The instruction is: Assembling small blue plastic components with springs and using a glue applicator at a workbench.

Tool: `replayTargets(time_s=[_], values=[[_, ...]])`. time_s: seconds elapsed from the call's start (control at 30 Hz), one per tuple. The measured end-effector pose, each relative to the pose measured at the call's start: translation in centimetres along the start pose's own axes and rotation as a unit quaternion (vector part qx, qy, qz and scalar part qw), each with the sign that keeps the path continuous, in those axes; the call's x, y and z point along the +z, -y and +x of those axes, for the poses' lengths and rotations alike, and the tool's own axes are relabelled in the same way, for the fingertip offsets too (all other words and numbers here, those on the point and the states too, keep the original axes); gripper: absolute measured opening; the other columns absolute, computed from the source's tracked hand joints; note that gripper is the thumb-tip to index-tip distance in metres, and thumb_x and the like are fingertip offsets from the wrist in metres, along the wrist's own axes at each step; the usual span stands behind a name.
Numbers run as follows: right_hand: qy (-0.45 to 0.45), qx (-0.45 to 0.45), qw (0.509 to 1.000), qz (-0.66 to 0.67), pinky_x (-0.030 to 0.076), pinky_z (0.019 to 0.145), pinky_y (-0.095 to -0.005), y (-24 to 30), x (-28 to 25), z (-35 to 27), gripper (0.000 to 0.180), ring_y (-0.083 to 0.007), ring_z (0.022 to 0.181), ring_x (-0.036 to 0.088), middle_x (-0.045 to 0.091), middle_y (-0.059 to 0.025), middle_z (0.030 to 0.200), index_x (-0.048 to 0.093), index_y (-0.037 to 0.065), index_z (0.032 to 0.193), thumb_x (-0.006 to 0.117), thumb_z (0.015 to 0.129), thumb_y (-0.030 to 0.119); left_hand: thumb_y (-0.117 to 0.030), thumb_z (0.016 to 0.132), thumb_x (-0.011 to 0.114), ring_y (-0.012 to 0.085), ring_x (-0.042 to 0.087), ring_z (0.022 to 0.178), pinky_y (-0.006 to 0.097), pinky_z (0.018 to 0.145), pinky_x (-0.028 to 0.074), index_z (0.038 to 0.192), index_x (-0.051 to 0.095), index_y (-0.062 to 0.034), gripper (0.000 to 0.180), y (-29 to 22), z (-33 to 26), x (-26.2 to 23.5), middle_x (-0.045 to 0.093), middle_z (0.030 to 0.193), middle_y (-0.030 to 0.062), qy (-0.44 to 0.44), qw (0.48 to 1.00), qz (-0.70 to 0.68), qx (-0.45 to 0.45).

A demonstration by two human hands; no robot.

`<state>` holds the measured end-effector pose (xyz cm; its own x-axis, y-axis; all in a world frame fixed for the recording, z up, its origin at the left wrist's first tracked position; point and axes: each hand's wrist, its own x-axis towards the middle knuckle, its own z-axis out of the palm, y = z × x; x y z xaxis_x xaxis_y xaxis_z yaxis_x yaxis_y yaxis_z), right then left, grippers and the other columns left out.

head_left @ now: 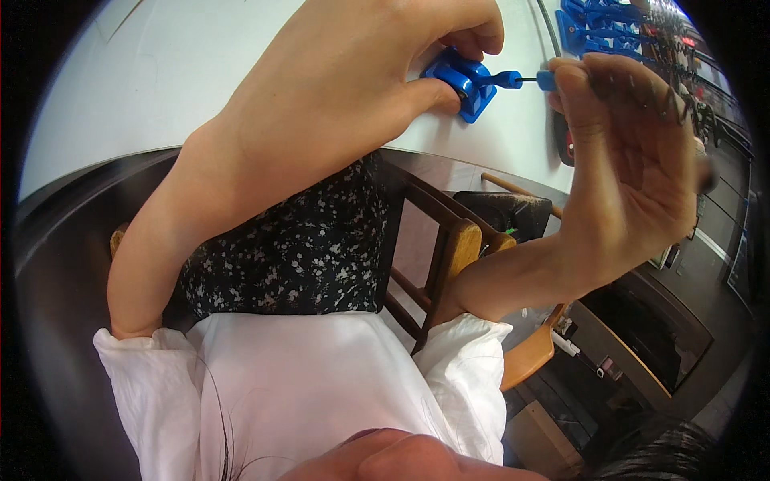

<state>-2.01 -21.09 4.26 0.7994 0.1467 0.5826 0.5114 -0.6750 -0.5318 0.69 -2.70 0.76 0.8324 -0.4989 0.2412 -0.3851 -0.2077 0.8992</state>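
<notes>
A person's two bare hands work over a smooth white surface [200,80], seen from above. The left hand [373,72] comes in from the left and holds a glossy, deep-blue plastic part with a flat flared base [459,80]: thumb on its near side, fingers curled around its far side. The part sits at the far middle, between the hands; whether it rests on the surface or just above cannot be told.

From its right side a slim blue stub [505,78] points right, in line with a thin dark rod [526,79] and a small light-blue cylinder [546,80]. This line runs left to right. The right hand [630,152] pinches the cylinder between thumb and forefinger, its other fingers loosely bent. The left hand is nearer the part, touching it; the right stands apart. More blue pieces [605,28] lie far right.
</notes>
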Motion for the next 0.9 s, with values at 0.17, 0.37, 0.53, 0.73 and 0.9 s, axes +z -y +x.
replayTargets(time_s=[0.17, 0.37, 0.53, 0.73, 0.9], values=[[0.004, -0.029, 0.999, 0.044, 0.057, 0.068, -0.0254, -0.1, 0.5, 0.4, 0.017, -0.016, 0.075, 0.069, 0.071, -0.013, 0.084, 0.067, -0.003, 0.096, 0.07, 0.079, -0.005, 0.001, 0.079, 0.071, 0.0275, 0.064, 0.081, 0.029, 0.075, 0.051, 0.099, 0.058, 0.0012, 0.024, -0.2, 0.1, -0.3, 0.063, 0.09, 0.0189, 0.025, 0.999, 0.03, -0.005], [0.015, -0.029, 0.998, 0.049, 0.058, 0.072, -0.0289, -0.3, 0.6, 0.3, 0.019, -0.0168, 0.077, 0.07, 0.071, -0.0132, 0.085, 0.067, -0.003, 0.096, 0.071, 0.078, -0.006, 0.0, 0.079, 0.071, 0.0274, 0.064, 0.08, 0.03, 0.075, 0.051, 0.099, 0.057, 0.0016, 0.024, 0.2, 0.2, 0.1, 0.063, 0.09, 0.0186, 0.005, 1.0, 0.017, -0.003], [-0.002, 0.001, 0.999, 0.039, 0.058, 0.07, -0.0276, -0.4, 0.5, 0.1, 0.019, -0.0146, 0.075, 0.068, 0.071, -0.0122, 0.084, 0.067, -0.003, 0.096, 0.071, 0.077, -0.007, 0.0, 0.078, 0.072, 0.0279, 0.065, 0.082, 0.03, 0.075, 0.052, 0.098, 0.058, 0.0014, 0.024, 0.1, 0.3, -0.2, 0.063, 0.092, 0.0188, 0.027, 0.999, -0.002, -0.024], [-0.005, -0.027, 0.996, 0.08, 0.057, 0.072, -0.025, -0.7, 0.8, 0.2, 0.019, -0.015, 0.076, 0.068, 0.071, -0.0118, 0.083, 0.067, -0.004, 0.095, 0.072, 0.077, -0.006, -0.001, 0.079, 0.072, 0.027, 0.065, 0.085, 0.029, 0.077, 0.052, 0.099, 0.058, 0.0008, 0.024, -0.3, 0.3, -0.1, 0.063, 0.093, 0.0184, 0.009, 1.0, 0.012, -0.004], [0.012, -0.013, 0.997, 0.075, 0.056, 0.072, -0.0244, 0.1, 0.5, 0.3, 0.019, -0.0153, 0.077, 0.068, 0.07, -0.012, 0.084, 0.066, -0.006, 0.095, 0.072, 0.076, -0.008, -0.001, 0.079, 0.072, 0.0266, 0.065, 0.085, 0.029, 0.077, 0.052, 0.1, 0.059, 0.0, 0.025, -0.7, 0.4, -0.2, 0.063, 0.094, 0.0177, 0.022, 1.0, 0.003, -0.021]])
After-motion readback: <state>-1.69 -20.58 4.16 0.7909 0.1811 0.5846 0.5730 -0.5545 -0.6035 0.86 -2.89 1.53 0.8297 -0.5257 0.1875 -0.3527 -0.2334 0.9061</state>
